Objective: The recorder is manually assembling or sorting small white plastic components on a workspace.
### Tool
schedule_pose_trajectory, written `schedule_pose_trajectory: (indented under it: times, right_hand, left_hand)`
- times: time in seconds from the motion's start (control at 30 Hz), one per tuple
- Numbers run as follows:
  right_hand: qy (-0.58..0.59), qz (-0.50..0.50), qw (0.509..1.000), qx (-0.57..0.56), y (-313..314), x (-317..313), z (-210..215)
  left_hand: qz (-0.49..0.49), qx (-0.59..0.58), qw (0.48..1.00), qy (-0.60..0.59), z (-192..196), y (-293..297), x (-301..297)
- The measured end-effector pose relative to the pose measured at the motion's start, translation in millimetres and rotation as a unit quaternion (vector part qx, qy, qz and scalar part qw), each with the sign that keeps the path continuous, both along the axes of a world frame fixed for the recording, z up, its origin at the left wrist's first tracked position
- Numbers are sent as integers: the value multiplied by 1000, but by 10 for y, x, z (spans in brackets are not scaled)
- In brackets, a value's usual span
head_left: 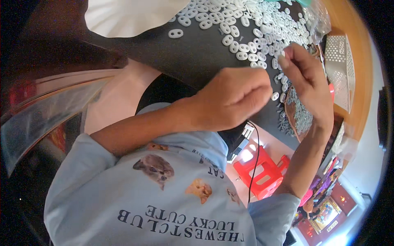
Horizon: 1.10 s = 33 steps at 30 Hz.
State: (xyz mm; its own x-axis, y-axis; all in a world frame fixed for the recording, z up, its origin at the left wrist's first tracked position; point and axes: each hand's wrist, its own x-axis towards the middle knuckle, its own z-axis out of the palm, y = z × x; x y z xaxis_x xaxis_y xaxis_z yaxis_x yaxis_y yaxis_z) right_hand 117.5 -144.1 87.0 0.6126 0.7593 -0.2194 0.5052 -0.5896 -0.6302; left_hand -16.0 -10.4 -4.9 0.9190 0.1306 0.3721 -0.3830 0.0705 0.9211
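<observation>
White plastic oval links (254, 24), each with two holes, lie heaped across the far part of the dark desk (193, 53), thinning to a few loose ones near the hands and one link lying alone (175, 33) on the bare surface. Beside the heap, at the right edge of the desk, stands a white perforated metal tray (341, 69), and below it a shallow brownish dish (296, 117) holds a pile of small pale pieces. A white rounded shape (131, 16) covers the near-left corner of the desk. Under the desk edge a red plastic stool (262, 172) shows on the floor, with a black cable (256, 160) hanging in front of it. The left hand (232, 98) is curled into a loose fist, its grip closed with thumb against fingers; what it pinches cannot be told. The right hand (310, 82) is raised beside it, thumb and forefinger together on a small pale piece at the fingertips (286, 53).
</observation>
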Motion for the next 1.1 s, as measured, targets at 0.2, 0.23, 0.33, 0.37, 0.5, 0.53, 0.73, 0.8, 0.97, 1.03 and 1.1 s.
schedule_pose_trajectory:
  times: [0.2, 0.23, 0.33, 0.37, 0.5, 0.53, 0.73, 0.8, 0.97, 1.03, 1.1]
  right_hand:
    - [66, 101, 992, 36, -274, -234, 70]
    - [48, 129, 989, 60, -275, -259, 60]
    - [39, 137, 986, 80, -335, -312, 96]
    - [47, 107, 989, 91, -367, -332, 107]
    - [58, 1, 986, 158, -490, -446, -23]
    - [59, 0, 985, 161, -494, -471, -77]
    - [-50, -35, 986, 157, -583, -679, -162]
    - [-62, -31, 983, 168, -601, -723, -199]
    - [-185, 5, 971, 148, -682, -877, -229]
    - [-179, -8, 975, 128, -714, -952, -230]
    - [-151, -18, 980, 126, -771, -1006, -210]
  left_hand:
    - [-22, 53, 997, 51, 85, 80, 124]
    - [-67, 70, 992, 79, 151, 82, 120]
    - [-117, 49, 987, 103, 151, 18, 95]
    - [-118, 10, 988, 101, 140, -6, 84]
    - [-168, -45, 971, 164, 232, -85, 16]
    - [-177, -41, 968, 176, 210, -111, -5]
    - [-178, -84, 957, 213, 200, -202, -81]
    - [-168, -93, 960, 202, 194, -239, -114]
    - [-171, 43, 964, 199, 235, -223, -148]
    - [-164, 62, 968, 177, 223, -252, -151]
    - [-155, 81, 972, 158, 220, -264, -142]
